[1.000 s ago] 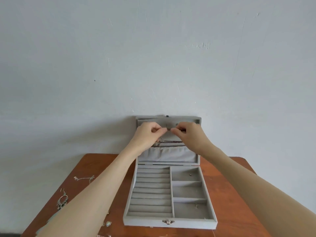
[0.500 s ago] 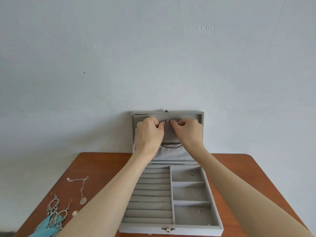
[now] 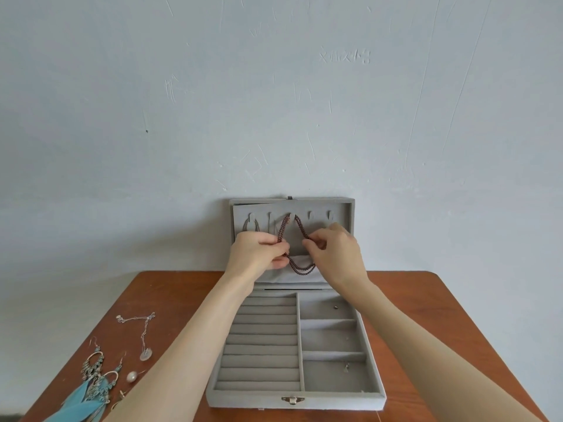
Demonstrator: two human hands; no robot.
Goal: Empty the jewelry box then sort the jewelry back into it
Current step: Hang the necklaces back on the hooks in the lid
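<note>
Looking down at a grey jewelry box (image 3: 292, 397) sitting open on a wooden table (image 3: 411, 315), lid (image 3: 350, 214) upright against the wall. I see both hands up at the lid's inner panel w/ a dark red beaded necklace (image 3: 297, 222), which is looped over the middle hook and hangs in two strands. Left hand (image 3: 256, 254) pinches the left strand btwn thumb and fingertips; right hand (image 3: 335, 254) pinches the right strand the same way, fingers curled. Bottom of the necklace droops in a curve btwn the two hands, just in front of the lid's fabric pocket (image 3: 292, 277). Another thin chain (image 3: 251, 229) hangs on the far-left hook, partly hidden by the left hand.

Box base: ring rolls on the left half, three compartments on the right, each w/ one tiny item, too small for me to ID. Metal clasp (image 3: 292, 399) at front center.

On the table left of the box: silver pendant necklace (image 3: 143, 333), blue feather earrings (image 3: 91, 382), a pearl piece (image 3: 132, 376) near my left forearm.
</note>
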